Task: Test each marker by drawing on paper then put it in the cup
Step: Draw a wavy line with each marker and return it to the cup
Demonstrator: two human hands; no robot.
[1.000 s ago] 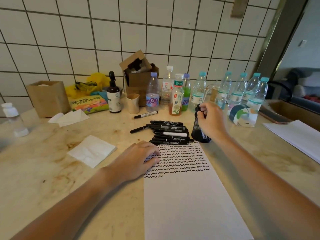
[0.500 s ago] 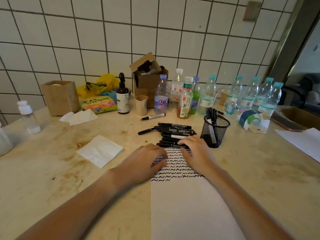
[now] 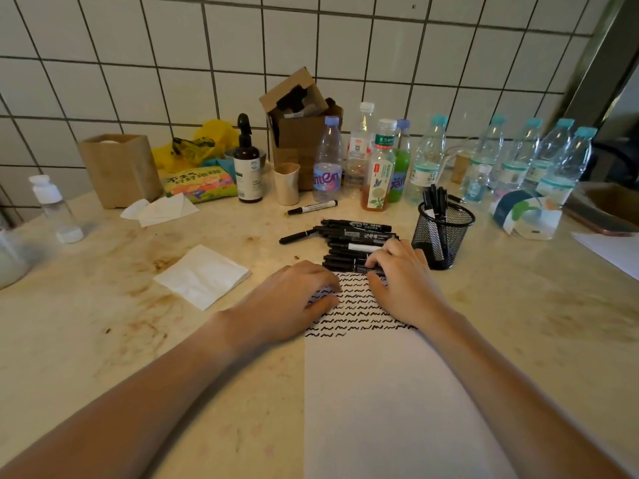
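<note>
- Markers [image 3: 356, 236]: slim black barrels, some with white labels, lie packed side by side in a row just beyond the top edge of the paper [image 3: 390, 402]; one white-bodied marker and one black one lie apart to the left of the row.
- Counter [image 3: 103, 305]: pale stone, stained brown in patches, with open room left of the paper and right of the cup.
- Paper: a long white sheet running to the near edge, its upper part filled with rows of black squiggles, the rest bare.
- Left hand [image 3: 287, 302]: lies on the paper's upper left corner, fingers loosely bent, gripping nothing; it sits as it did half a second ago.
- Right hand [image 3: 404, 278]: rests at the paper's top, fingertips curled onto the nearest marker of the row. A second ago it was up at the cup.
- Cup [image 3: 442, 236]: round black wire mesh, upright just right of the row, several markers standing inside.
- Napkin [image 3: 202, 276]: a folded white square, left of the hands.
</note>
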